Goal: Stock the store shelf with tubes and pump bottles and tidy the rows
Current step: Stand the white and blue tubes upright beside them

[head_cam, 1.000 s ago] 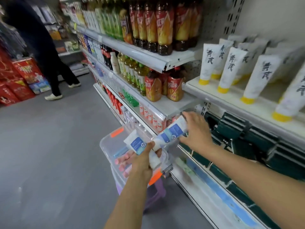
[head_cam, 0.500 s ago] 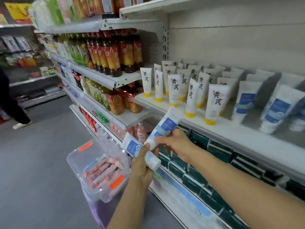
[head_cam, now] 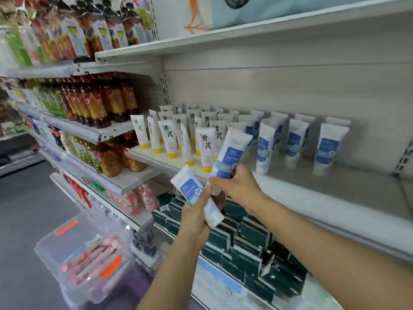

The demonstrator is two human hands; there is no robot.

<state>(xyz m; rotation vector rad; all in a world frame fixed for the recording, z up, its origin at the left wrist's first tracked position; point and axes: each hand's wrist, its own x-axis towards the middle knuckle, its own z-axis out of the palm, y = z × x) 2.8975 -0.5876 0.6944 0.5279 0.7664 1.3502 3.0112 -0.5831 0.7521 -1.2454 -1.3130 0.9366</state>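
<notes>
- Two white tubes with blue labels are in hand, just in front of the store shelf (head_cam: pixel 312 198).
- Right hand (head_cam: pixel 241 186) has its fingers curled round the lower end of one blue-label tube (head_cam: pixel 230 153), which stands near upright, tilted right, at the shelf's near edge.
- Left hand (head_cam: pixel 196 218) grips the second tube (head_cam: pixel 194 195), tilted with its cap low and right.
- On the shelf, yellow-capped tubes (head_cam: pixel 206 146) stand left, blue-label tubes (head_cam: pixel 326 148) right, in rows.
- A clear plastic bin (head_cam: pixel 67 242) with pink tubes sits low on the left.
</notes>
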